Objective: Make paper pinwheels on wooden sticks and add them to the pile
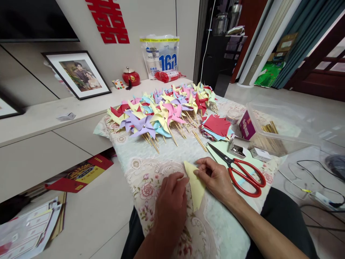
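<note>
A pale yellow sheet of paper (pixel 196 189), folded to a narrow pointed shape, lies over the flowered tablecloth between my hands. My right hand (pixel 215 177) pinches its upper right edge between thumb and fingers. On the other side, my left hand (pixel 172 196) is closed, its thumb and index fingertips at the paper's left edge; its other fingers are curled under and partly hidden. Close by on the right lie large red-handled scissors (pixel 237 169) with their blades slightly apart, resting on pale green paper sheets (pixel 219 148).
Paper pinwheels (pixel 144 126) on sticks are heaped at the table's back. A stack of coloured paper squares (pixel 217 126), loose sticks (pixel 199 141), a small box of metal pins (pixel 238 149), a white box (pixel 261 154) and a clear bin (pixel 293 138) with sticks stand at right.
</note>
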`<state>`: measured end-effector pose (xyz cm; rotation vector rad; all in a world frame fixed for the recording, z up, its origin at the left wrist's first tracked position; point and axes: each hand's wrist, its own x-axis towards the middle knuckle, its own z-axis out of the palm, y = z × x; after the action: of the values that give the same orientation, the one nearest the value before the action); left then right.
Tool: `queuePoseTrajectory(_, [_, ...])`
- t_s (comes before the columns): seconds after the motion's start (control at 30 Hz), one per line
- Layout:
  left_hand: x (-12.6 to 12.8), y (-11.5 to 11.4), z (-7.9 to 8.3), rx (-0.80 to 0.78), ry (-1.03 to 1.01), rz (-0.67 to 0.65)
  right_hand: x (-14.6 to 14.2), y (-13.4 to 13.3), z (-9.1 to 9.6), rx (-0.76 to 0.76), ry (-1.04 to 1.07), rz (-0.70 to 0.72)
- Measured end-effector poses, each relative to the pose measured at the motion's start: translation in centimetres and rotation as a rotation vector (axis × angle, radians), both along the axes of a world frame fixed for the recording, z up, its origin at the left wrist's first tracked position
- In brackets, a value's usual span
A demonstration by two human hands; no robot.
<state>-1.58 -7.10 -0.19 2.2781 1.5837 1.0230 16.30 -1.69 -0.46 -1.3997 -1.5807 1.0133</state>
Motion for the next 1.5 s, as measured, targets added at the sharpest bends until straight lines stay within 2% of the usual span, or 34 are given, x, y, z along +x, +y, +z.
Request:
queuePoseTrajectory(0.13, [-0.2, -0.7, -0.6, 0.163, 0.198, -0.071, -0.2, 0.3, -0.2, 0.053, -0.14, 0.02])
queuePoseTrajectory(0.33, [0.1, -1.3, -0.6, 0.137, 0.333, -0.088, -0.4, 0.5, 0.3, 0.077, -0.281, 0.034])
queuePoseTrajectory(0.53, [0.0, -1.3, -0.7, 0.088, 0.354, -0.096, -0.6, 0.9, 0.8, 0.141, -0.375, 0.075])
queuePoseTrajectory(0.93, [0.1, -1.1, -0.8, 0.049, 0.36, -0.09, -0.4, 1.4, 0.3, 0.244, -0.471, 0.125])
queuePoseTrajectory(1.5, [0.5, -1.3, -0.9, 0.039, 0.403, -0.024, -0.3, 1.4, 0.1, 0.252, -0.451, 0.12])
